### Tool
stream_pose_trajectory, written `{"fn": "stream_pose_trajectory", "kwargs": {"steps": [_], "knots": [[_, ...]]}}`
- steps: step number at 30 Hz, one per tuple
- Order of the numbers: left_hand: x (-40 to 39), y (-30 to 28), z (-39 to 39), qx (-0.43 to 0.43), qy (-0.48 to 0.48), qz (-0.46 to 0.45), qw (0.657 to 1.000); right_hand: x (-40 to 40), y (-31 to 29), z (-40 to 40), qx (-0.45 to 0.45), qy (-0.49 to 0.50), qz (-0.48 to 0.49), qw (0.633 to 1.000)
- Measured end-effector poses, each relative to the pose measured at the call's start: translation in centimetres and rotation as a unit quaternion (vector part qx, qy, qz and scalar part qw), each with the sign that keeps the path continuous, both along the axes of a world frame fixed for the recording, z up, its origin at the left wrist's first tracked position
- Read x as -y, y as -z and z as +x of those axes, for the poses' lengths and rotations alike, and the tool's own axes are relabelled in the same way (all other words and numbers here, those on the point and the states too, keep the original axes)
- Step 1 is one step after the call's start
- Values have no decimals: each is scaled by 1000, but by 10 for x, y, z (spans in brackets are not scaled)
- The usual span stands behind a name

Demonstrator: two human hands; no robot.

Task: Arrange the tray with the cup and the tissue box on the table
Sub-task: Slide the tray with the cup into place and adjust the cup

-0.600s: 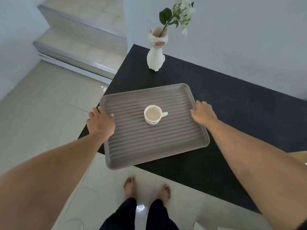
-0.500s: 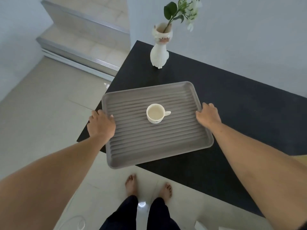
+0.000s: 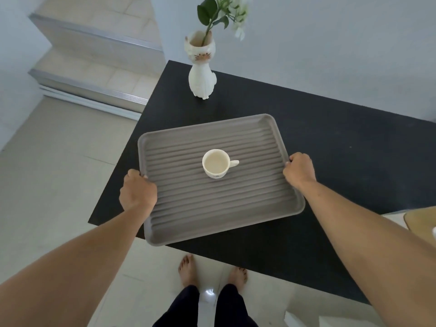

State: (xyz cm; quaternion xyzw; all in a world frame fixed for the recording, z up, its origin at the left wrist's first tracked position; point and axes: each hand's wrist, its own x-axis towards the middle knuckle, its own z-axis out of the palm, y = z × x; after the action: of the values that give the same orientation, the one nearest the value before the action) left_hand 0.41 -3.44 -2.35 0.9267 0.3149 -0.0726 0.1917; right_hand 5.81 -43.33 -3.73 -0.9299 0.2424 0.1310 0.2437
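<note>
A grey ribbed tray (image 3: 212, 208) lies over the left front part of the black table (image 3: 342, 142), its near corner past the table's front edge. A cream cup (image 3: 215, 163) stands upright at the tray's middle, handle pointing right. My left hand (image 3: 136, 190) grips the tray's left rim, and my right hand (image 3: 299, 171) grips its right rim. No tissue box is in view.
A white cat-shaped vase (image 3: 201, 67) with a green stem and white flowers stands at the table's far left corner, just beyond the tray. Steps (image 3: 94, 74) rise at the left. A wooden edge (image 3: 420, 219) shows at the right. My bare feet (image 3: 212, 272) are below the table's front edge.
The tray with the cup has shifted right and farther onto the table, carried by both hands. The view has tilted so the vase sits lower in frame.
</note>
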Motion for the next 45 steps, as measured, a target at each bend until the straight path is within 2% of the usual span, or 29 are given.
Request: {"fn": "stream_pose_trajectory", "kwargs": {"steps": [8,18,33,39,45], "knots": [[73,2,52,14,70,-20,997,75,-8,-12,9,82,-11,996],[117,10,118,65,191,-22,979,124,1,-12,13,144,-8,989],[138,22,201,100,209,-33,972,136,11,16,66,171,16,983],[142,19,209,123,186,-55,973,128,9,18,96,182,14,979],[138,23,194,106,177,-63,976,119,8,15,109,218,23,970]]}}
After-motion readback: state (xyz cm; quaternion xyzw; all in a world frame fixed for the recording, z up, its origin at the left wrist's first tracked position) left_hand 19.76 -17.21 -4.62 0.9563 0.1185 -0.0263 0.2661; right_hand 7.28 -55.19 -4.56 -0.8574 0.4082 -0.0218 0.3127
